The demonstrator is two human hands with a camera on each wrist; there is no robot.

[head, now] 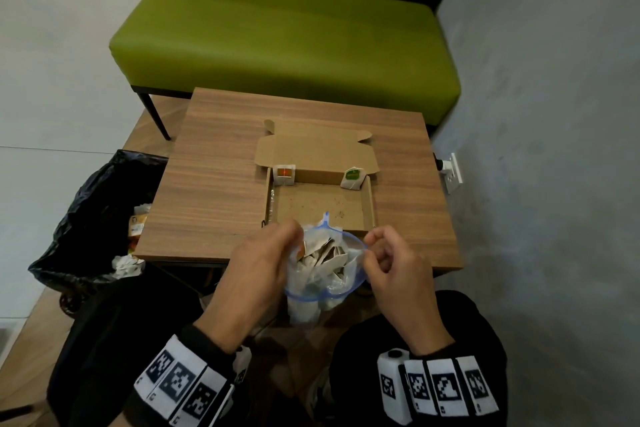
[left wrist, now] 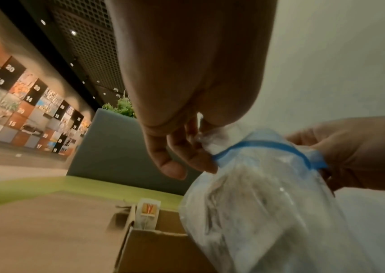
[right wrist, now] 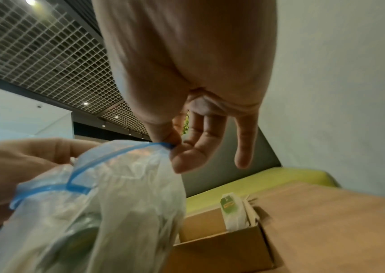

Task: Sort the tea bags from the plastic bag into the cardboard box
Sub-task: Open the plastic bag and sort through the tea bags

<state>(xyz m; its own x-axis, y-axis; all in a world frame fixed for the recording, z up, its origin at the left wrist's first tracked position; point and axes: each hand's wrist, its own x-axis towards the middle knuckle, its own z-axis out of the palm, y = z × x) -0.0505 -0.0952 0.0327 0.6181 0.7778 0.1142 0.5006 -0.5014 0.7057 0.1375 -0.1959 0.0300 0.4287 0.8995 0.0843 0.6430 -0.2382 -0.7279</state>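
Observation:
A clear plastic bag (head: pixel 322 274) with a blue zip rim hangs open between my hands, just in front of the table's near edge. Several tea bags (head: pixel 329 251) fill it. My left hand (head: pixel 294 236) pinches the rim's left side (left wrist: pixel 217 157). On the right side (right wrist: pixel 165 145), my right hand (head: pixel 375 246) pinches the rim between thumb and forefinger. Beyond the bag lies the open cardboard box (head: pixel 311 204). An orange-tagged tea bag (head: pixel 284 174) leans in its far left corner, a green-tagged one (head: pixel 353 177) in its far right corner.
The box sits on a small wooden table (head: pixel 214 184) with its lid folded back. A green bench (head: pixel 284 31) stands behind the table. A black rubbish bag (head: pixel 97 211) with scraps is on the floor at the left. A grey wall with a socket (head: pixel 452 172) is close on the right.

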